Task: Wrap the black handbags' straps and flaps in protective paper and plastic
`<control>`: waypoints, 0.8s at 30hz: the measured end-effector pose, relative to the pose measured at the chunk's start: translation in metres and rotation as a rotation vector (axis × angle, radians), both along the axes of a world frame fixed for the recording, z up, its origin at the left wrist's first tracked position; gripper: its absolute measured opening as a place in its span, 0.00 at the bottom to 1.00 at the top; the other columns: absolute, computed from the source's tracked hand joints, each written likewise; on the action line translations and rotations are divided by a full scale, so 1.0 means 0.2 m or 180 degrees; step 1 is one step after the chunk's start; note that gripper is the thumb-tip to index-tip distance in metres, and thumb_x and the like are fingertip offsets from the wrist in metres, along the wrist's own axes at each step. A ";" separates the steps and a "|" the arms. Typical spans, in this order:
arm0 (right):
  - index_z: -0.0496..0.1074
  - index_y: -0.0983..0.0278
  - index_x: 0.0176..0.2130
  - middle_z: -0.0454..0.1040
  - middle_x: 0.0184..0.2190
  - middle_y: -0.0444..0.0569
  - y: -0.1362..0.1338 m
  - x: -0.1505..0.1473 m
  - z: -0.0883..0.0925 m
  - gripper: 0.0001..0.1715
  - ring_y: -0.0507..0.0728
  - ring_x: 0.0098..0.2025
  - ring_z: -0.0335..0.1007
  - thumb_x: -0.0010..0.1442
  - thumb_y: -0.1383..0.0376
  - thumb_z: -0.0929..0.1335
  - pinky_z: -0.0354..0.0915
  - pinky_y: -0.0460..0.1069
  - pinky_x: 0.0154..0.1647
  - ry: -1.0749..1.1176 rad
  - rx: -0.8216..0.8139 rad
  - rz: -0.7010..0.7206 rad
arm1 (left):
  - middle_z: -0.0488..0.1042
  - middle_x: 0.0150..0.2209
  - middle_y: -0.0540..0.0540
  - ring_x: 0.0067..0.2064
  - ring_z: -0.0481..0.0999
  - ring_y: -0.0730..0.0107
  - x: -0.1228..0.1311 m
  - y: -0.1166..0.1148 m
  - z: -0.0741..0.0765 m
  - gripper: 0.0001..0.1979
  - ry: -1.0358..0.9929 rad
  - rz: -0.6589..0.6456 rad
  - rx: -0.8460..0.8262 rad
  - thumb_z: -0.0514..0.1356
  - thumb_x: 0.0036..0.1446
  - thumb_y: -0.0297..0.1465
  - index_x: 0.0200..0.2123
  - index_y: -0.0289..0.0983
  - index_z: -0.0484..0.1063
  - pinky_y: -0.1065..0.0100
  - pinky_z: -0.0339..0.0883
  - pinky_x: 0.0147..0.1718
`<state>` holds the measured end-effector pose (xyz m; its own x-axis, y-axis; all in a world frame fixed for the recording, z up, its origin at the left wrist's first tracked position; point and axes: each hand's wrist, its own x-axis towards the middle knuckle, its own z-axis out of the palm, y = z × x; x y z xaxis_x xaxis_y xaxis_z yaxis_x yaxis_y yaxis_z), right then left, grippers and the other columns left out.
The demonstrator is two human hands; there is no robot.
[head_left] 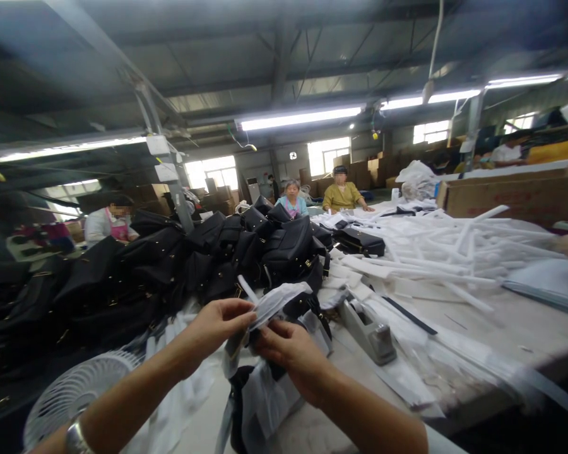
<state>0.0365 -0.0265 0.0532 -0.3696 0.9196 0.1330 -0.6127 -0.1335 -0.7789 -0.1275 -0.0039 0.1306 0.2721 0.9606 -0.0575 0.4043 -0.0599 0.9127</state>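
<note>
Close in front of me, a white wrapping sheet (281,301) is pinched in my left hand (230,320), thumb against the fingers. My right hand (288,350) is closed at the lower edge of the same sheet, its fingertips partly hidden by it. Below and behind my hands is a black bag (239,403), with more translucent white wrapping (267,397) around it. Just to the right of the bag stands a grey tape dispenser (366,328) on the table.
Black bags with gold fittings (284,243) are heaped at left and centre. White strips and rolls (435,252) cover the right of the table (497,321). A white fan (80,391) stands lower left; a cardboard box (502,195) is farther right. Several people sit beyond the heap.
</note>
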 end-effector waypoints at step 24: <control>0.80 0.70 0.32 0.73 0.25 0.45 0.00 -0.07 0.05 0.26 0.48 0.27 0.68 0.41 0.52 0.80 0.67 0.45 0.35 0.0226 -0.0401 -0.0386 | 0.79 0.42 0.44 0.45 0.76 0.57 -0.08 0.01 -0.06 0.24 -0.0182 -0.0510 -0.0698 0.60 0.57 0.49 0.49 0.38 0.75 0.63 0.66 0.44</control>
<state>0.0232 -0.0263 0.0626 -0.2489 0.9679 0.0360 -0.6832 -0.1491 -0.7149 -0.1431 -0.0024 0.1186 0.4283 0.8713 -0.2394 0.3531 0.0825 0.9319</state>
